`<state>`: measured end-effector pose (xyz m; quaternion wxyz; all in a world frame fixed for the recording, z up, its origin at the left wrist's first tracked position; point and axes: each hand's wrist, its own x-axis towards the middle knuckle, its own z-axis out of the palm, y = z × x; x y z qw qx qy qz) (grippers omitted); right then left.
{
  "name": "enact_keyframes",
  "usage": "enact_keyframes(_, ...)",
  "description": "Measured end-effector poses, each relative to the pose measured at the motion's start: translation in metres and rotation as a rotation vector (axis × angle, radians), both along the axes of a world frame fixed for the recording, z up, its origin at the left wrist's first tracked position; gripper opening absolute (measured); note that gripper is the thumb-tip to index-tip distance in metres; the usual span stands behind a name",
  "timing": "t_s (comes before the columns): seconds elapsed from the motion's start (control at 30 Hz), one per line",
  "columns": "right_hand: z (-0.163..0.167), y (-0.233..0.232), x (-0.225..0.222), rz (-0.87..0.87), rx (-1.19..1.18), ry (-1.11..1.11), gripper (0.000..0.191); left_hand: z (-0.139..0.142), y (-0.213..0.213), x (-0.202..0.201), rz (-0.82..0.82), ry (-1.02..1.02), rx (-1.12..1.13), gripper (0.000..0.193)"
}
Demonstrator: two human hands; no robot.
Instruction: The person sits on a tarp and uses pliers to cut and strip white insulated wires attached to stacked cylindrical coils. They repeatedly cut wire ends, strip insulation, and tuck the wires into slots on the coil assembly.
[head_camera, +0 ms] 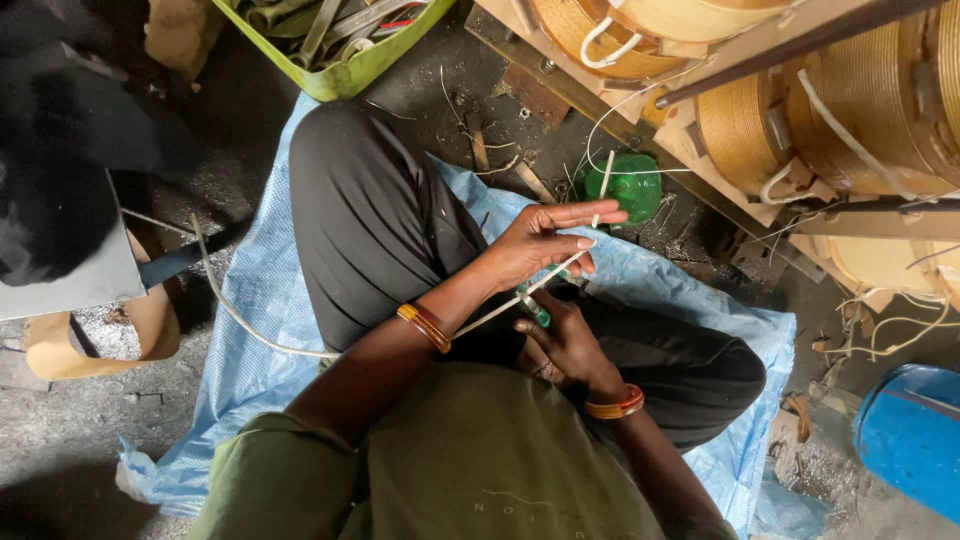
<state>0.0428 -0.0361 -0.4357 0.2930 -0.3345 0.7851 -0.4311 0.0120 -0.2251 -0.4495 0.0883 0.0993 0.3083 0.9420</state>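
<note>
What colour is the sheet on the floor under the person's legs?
The woven plastic sheet is light blue, seen best in the head view.

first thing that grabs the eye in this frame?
The two hands at centre: the left hand holds a thin white tube stretched across the lap, and the right hand grips a small green-handled tool against it. Behind them, large copper wire coils fill the upper right, and a blue woven sheet covers the floor underneath.
</note>
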Motion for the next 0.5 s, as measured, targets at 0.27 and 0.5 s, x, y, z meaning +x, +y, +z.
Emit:
enact_keyframes(0.27,0.001,0.010,-0.008,0.009,0.193,0.242,0.033,-0.009,0.000,-0.008,0.249,-0.125,-0.007,0.050)
enact_keyframes(0.5,0.037,0.038,-0.043,-0.078,-0.099,0.502,0.048,0.005,0.007,0.004,0.091,0.004,-0.442,0.030)
